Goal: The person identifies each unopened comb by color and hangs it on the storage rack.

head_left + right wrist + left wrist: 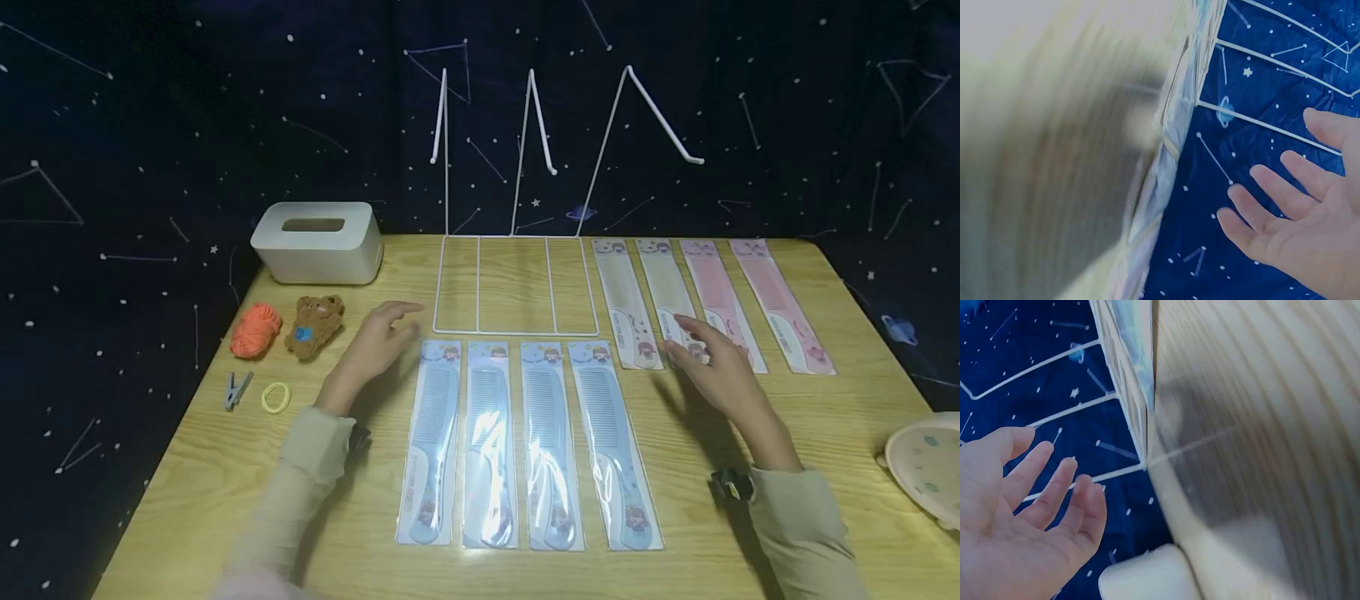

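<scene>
- hands: both bare, both empty. left hand (377, 337) is moderately wide, fingers loosely bent, thumb apart; right hand (716, 371) is similar, fingers gently spread.
- left-hand position: raised above the pale wood-grain tabletop (862, 417), near the upper end of the leftmost flat blue comb pack in clear film (432, 417) and just beside the white wire rack with three upright hooks (517, 333).
- right-hand position: above the farther row, partly hiding the second long cream comb pack (660, 283) and the neighbouring long pink comb pack (712, 283). no contact found.
- stock: four blue packs lie side by side in front of the rack; two cream and two pink packs lie to its right. all flat, none on a hook.
- handling, as judged: a pack is best pinched by one card edge, thumb beneath, and raised level; glossy film may slip, and narrow gaps invite disturbing a neighbour. sleeves should clear the rows, and left knuckles should pass wide of the rack base.
- head view only: the complete layout, including the fuzzy brown bear toy (315, 327) and orange yarn ball (257, 331).
- wrist views only: both palms face-on, confirming nothing is held, with fingers apart from packs and wood; the head view leaves hand height uncertain.
</scene>
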A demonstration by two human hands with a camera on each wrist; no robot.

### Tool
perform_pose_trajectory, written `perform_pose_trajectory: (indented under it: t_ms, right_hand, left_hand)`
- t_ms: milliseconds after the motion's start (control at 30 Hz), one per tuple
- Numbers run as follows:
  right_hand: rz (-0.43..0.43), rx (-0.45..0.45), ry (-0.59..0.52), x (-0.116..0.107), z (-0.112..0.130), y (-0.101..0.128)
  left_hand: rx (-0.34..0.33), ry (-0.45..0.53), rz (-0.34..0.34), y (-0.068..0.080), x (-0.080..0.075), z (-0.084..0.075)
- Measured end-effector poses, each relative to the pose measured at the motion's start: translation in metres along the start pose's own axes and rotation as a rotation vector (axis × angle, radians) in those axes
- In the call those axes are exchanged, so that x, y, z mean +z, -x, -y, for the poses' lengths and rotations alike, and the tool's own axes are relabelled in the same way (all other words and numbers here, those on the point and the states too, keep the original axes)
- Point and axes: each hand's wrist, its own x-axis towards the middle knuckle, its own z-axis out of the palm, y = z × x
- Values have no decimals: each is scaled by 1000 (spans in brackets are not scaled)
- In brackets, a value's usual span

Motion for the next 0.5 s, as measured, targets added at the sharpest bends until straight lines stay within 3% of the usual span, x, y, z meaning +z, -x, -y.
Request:
perform_pose_trajectory:
  t_ms: [167,500]
  right_hand:
    - [21,33,-99,4,4,11]
    - [244,73,-90,20,16,27]
  left_hand:
    - [-9,57,13,-13,7,1]
    - [-104,165,152,-34,12,9]
